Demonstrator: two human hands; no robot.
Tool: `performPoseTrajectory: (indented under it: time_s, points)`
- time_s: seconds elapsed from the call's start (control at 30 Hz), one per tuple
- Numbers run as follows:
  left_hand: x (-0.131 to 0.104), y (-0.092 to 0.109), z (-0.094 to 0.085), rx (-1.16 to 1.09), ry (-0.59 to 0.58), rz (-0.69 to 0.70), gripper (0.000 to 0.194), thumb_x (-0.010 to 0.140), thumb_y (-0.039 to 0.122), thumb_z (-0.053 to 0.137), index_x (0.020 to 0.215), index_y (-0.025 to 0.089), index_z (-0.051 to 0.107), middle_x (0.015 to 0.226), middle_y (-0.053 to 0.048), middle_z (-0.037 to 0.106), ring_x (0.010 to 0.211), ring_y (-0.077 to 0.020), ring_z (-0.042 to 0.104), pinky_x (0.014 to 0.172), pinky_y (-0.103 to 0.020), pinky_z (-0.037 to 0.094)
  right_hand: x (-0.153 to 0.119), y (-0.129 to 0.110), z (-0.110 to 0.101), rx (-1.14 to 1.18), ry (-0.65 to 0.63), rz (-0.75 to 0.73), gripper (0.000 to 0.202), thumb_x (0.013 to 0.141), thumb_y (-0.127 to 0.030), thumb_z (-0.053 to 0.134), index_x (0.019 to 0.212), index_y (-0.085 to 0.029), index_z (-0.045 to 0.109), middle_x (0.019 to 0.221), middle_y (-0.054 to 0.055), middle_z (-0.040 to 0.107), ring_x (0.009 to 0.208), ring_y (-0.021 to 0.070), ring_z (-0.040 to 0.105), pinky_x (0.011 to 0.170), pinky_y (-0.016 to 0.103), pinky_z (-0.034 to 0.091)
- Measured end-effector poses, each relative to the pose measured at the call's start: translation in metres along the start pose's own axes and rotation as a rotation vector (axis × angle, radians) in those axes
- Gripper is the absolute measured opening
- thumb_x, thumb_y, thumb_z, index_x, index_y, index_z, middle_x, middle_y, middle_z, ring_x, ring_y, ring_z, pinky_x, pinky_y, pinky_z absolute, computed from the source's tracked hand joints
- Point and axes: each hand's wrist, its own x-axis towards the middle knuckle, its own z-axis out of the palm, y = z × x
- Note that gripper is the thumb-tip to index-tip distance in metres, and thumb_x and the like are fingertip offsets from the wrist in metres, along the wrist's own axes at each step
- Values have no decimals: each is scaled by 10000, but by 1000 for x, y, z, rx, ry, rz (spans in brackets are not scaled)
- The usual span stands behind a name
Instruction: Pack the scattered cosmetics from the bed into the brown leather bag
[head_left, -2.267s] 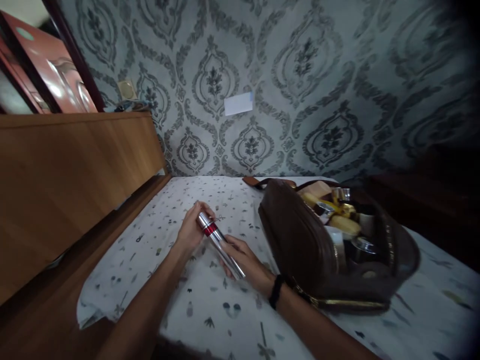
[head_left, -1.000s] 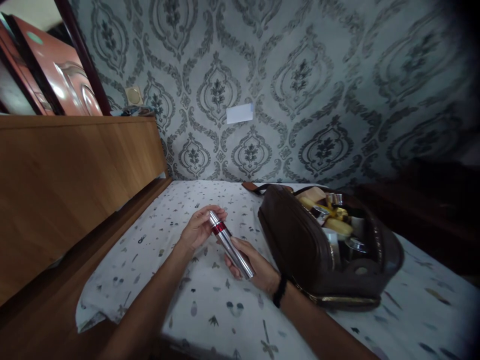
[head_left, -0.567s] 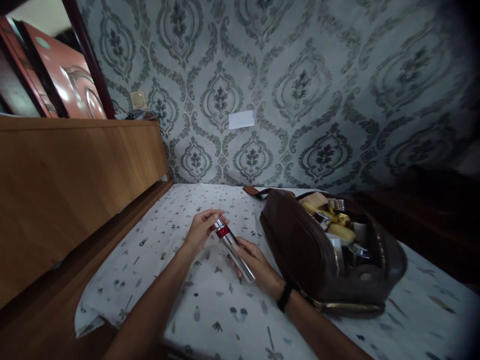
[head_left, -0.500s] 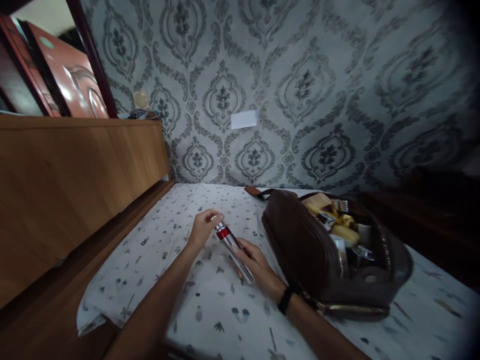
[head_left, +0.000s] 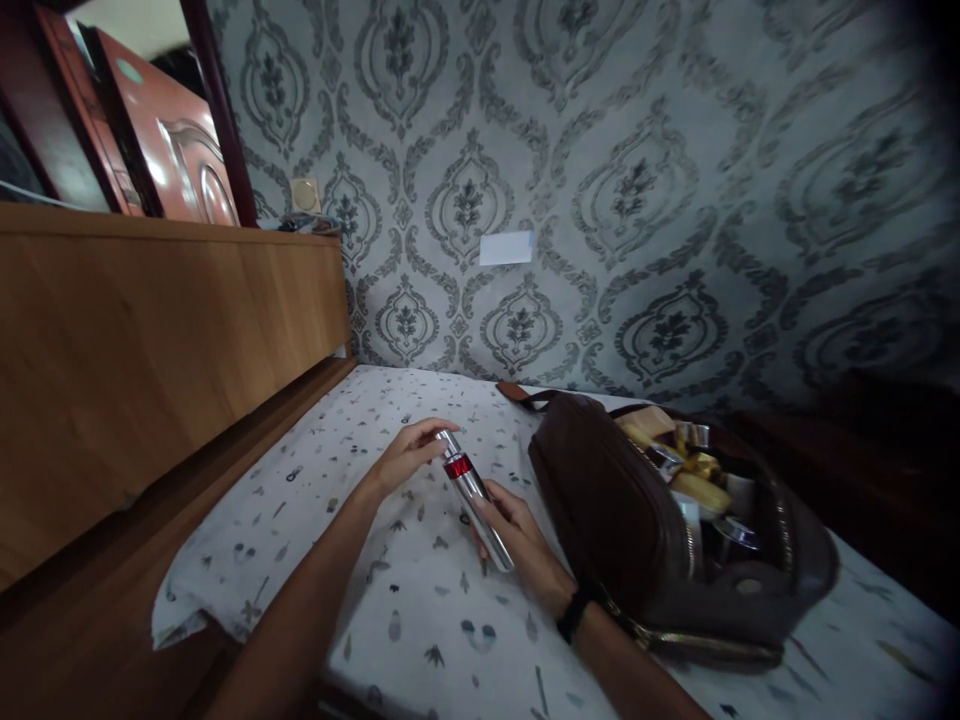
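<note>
A slim silver bottle (head_left: 480, 515) with a shiny red band tilts between my two hands, its capped end up and to the left. My right hand (head_left: 517, 530) is closed around the lower body, and a black band circles that wrist. At the narrower silver top, the fingers and thumb of my left hand (head_left: 411, 452) pinch the cap. Just right of my hands stands an open brown bag (head_left: 600, 490), packed with yellow, gold, silver and white containers.
Beneath everything is a bed sheet (head_left: 300, 530) with small printed motifs. A wooden panel (head_left: 172, 320) runs along the left. Behind the bed rises a patterned wall (head_left: 517, 170) with a white label (head_left: 506, 248). A brown strap (head_left: 517, 393) trails from the bag.
The view has shifted slightly. My left fingers have moved a little along the bottle's top, leaving more of the cap showing. My right hand keeps its hold.
</note>
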Motion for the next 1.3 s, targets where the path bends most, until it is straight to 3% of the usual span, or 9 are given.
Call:
performPoseTrajectory:
  time_s: [0.37, 0.5, 0.83, 1.07, 1.3]
  points:
    - [4, -5, 10, 57, 57, -44, 466, 783, 635, 626, 827, 175, 566, 645, 44, 491, 526, -91, 435, 469, -220, 298, 2, 0, -1, -3, -28, -8, 511, 831, -653, 612, 1010, -176, 582, 577, -52, 524, 423, 96, 465, 399, 207, 355]
    - [6, -9, 12, 137, 101, -36, 478, 793, 656, 598, 739, 190, 505, 572, 77, 399, 498, -81, 352, 481, -226, 269, 2, 3, -2, -72, -24, -24, 490, 858, -652, 575, 976, -177, 594, 577, -54, 502, 436, 94, 454, 414, 208, 347]
    - [5, -9, 15, 364, 215, -22, 510, 848, 628, 533, 594, 193, 457, 558, 62, 368, 565, -104, 348, 563, -253, 273, 0, 2, -3, -333, 99, -117, 397, 869, -536, 592, 1054, -189, 646, 721, -15, 531, 586, 138, 487, 511, 241, 392]
    - [4, -5, 15, 166, 122, -74, 452, 841, 621, 568, 710, 193, 507, 585, 63, 413, 533, -98, 370, 530, -244, 290, 0, 4, -4, -272, 86, -97, 420, 874, -558, 582, 1052, -181, 625, 743, -9, 496, 599, 138, 476, 498, 241, 424]
    - [2, 3, 8, 70, 41, -1, 404, 834, 518, 626, 1044, 173, 641, 793, 1, 539, 691, -131, 480, 586, -246, 354, 2, 3, -4, -176, 92, -86, 456, 856, -612, 588, 1016, -186, 626, 676, -46, 409, 494, 111, 435, 418, 242, 447]
